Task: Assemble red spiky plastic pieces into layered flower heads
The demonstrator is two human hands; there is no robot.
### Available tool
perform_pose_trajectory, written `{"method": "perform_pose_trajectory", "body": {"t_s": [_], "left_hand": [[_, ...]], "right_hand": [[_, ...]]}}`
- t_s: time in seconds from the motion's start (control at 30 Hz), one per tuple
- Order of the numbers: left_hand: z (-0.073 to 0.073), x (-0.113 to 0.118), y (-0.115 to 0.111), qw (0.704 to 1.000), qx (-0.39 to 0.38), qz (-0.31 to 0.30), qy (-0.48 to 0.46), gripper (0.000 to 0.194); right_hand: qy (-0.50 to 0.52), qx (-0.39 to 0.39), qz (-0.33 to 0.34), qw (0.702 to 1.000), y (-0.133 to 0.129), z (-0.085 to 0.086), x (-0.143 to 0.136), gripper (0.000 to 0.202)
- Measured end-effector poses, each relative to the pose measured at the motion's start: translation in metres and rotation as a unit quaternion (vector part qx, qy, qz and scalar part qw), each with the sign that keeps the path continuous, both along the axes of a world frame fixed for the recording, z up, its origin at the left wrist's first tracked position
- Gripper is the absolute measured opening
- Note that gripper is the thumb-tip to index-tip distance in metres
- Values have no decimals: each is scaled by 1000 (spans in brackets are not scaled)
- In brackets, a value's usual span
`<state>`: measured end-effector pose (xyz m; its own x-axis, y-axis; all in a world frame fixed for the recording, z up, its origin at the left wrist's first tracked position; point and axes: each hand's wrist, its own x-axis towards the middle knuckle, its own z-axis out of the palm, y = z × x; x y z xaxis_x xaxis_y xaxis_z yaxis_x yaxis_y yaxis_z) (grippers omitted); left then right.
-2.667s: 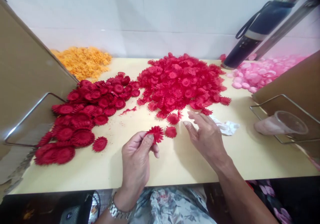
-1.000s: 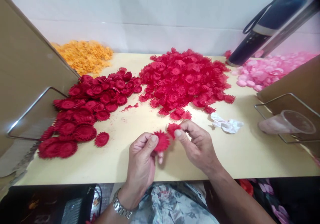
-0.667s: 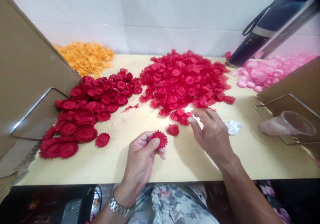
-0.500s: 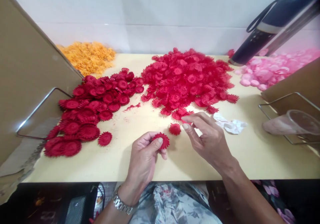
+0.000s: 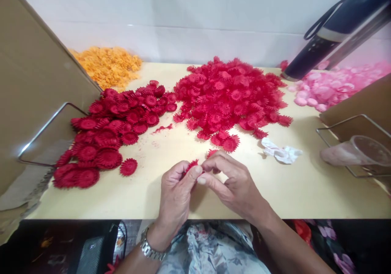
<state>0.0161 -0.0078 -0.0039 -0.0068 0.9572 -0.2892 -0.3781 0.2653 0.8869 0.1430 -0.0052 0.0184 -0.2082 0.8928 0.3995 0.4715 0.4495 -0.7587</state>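
Near the front of the table, my left hand (image 5: 174, 194) pinches a red fringed flower piece (image 5: 191, 165) between thumb and fingers. My right hand (image 5: 236, 186) has come up against it, with thumb and forefinger closed at the piece's right edge; the fingers cover much of it. Just behind my right fingers another red flower piece (image 5: 210, 153) shows in part. A large loose heap of bright red flower pieces (image 5: 227, 97) lies beyond my hands. To the left is a pile of darker red, rounder flower pieces (image 5: 106, 139), with a single one (image 5: 128, 167) beside it.
Orange pieces (image 5: 106, 66) are heaped at the back left, pink ones (image 5: 330, 84) at the back right. A dark bottle (image 5: 311, 54) stands by the wall. A crumpled white tissue (image 5: 281, 151) and a plastic cup (image 5: 345, 152) in a wire holder are on the right. Cardboard panels (image 5: 39, 58) flank the table.
My right hand has moved left and down from near the heap to the flower piece in my left hand. That piece is now tilted and more covered by fingers.
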Motion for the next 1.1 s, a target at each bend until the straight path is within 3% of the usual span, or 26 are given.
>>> {"method": "perform_pose_trajectory", "body": {"t_s": [0.17, 0.33, 0.67, 0.8, 0.87, 0.9, 1.0, 1.1], "left_hand": [[-1, -1, -3, 1000, 2, -31, -3, 34], [4, -3, -4, 996, 9, -66, -57, 24], [7, 1, -5, 996, 7, -18, -90, 18], [6, -4, -3, 993, 26, 40, -105, 17], [7, -5, -2, 994, 37, 47, -94, 16], [7, -5, -1, 995, 36, 32, -83, 16], [8, -4, 1, 998, 21, -8, -56, 14], [9, 0, 2, 999, 6, 3, -52, 9]], "right_hand": [[52, -89, 34, 994, 0, -3, 4, 8], [70, -81, 14, 994, 0, -4, 5, 11], [178, -105, -19, 978, -4, -14, 4, 13], [250, -87, -115, 957, 2, -20, 15, 15], [172, -45, -191, 965, 10, -21, 31, 16], [84, -25, -213, 973, 13, -21, 40, 15], [-156, 41, -232, 959, 19, -15, 58, 9], [-159, 82, -196, 964, 13, -4, 50, 12]]}}
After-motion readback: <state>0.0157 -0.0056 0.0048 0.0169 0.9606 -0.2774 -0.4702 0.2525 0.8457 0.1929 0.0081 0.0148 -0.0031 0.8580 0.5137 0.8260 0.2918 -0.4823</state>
